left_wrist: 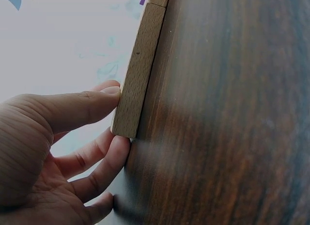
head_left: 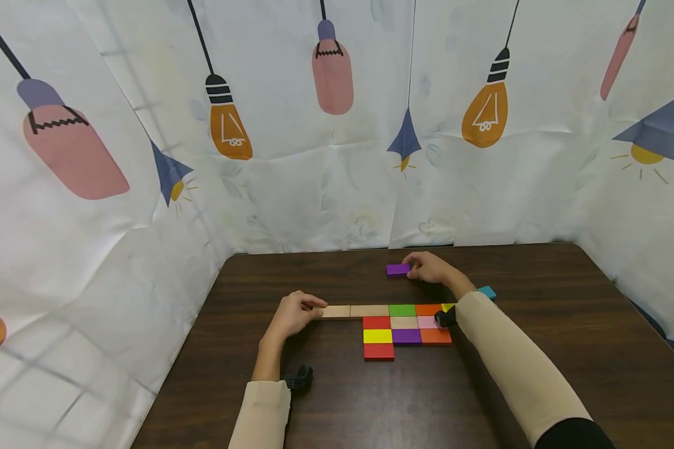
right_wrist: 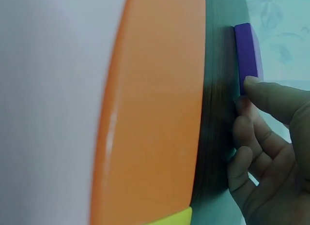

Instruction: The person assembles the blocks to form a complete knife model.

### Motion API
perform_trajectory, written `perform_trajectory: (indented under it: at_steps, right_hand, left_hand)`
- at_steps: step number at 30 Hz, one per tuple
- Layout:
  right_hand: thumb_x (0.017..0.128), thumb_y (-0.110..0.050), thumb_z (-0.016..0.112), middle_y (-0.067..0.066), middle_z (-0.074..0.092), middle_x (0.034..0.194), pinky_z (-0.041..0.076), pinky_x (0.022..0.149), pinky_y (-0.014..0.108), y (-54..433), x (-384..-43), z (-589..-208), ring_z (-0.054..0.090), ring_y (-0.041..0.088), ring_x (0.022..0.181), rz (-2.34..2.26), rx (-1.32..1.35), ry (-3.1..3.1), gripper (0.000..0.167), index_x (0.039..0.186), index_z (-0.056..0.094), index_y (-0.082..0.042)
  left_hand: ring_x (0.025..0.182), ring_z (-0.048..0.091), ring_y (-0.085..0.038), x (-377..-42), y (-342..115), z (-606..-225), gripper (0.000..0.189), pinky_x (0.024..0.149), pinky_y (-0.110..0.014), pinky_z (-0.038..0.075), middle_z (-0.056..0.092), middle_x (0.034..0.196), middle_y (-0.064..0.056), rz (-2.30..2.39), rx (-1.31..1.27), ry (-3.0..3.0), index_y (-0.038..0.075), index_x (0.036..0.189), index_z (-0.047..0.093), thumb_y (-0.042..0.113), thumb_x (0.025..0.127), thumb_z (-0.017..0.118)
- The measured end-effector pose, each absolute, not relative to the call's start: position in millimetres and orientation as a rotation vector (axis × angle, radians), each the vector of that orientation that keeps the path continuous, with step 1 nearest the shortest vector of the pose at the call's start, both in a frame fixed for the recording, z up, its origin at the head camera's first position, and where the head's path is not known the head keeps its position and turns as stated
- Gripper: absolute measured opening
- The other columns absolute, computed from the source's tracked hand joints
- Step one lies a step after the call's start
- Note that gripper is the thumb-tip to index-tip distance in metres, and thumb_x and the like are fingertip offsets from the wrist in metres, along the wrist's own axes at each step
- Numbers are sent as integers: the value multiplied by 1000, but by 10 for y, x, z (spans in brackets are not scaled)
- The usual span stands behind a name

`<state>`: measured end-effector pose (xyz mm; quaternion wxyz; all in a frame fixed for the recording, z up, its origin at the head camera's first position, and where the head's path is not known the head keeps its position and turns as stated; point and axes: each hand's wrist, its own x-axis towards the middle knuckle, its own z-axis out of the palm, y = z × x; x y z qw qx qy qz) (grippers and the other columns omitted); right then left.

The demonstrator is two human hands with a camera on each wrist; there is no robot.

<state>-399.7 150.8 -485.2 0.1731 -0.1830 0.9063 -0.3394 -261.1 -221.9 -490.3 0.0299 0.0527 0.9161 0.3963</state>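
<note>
At the left end of a row of blocks, my left hand (head_left: pixel 293 313) holds a plain wooden block (head_left: pixel 337 311) by its end. In the left wrist view, the thumb lies along this block's side and a fingertip touches its end face. Farther back on the table, my right hand (head_left: pixel 429 268) pinches the right end of a purple block (head_left: pixel 397 270). The right wrist view shows the thumb on that purple block's near face, its other fingers curled below. A second wooden block (head_left: pixel 369 310) and a green block (head_left: pixel 402 310) continue the row.
Red, yellow, pink, orange and purple blocks lie packed in rows below, with a red block (head_left: pixel 379 352) at the front. A blue block (head_left: pixel 487 292) lies apart, partly behind the right sleeve. The dark wooden table (head_left: pixel 337 399) meets a printed curtain (head_left: pixel 292 206) at the back.
</note>
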Motion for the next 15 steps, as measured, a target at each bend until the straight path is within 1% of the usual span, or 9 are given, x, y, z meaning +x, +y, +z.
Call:
perform_trajectory:
  at_steps: [8, 15]
  right_hand:
    - [103, -14, 62, 13, 65, 101, 51, 72, 33, 1498, -3917, -4815, 61, 22, 82, -970, -561, 2574, 33, 134, 59, -6]
    - [103, -15, 62, 11, 66, 98, 50, 70, 32, 1446, -3811, -4785, 61, 21, 79, -964, -564, 2603, 31, 134, 58, -9]
  left_hand:
    - [91, 63, -18, -2607, -2216, -4891, 12, 78, -38, 56, 66, 107, -4, 1227, 167, 2825, 20, 102, 82, 15, 93, 76]
    - [90, 63, -18, -2610, -2227, -4900, 12, 77, -38, 56, 66, 108, -5, 1233, 171, 2817, 20, 102, 82, 15, 93, 76]
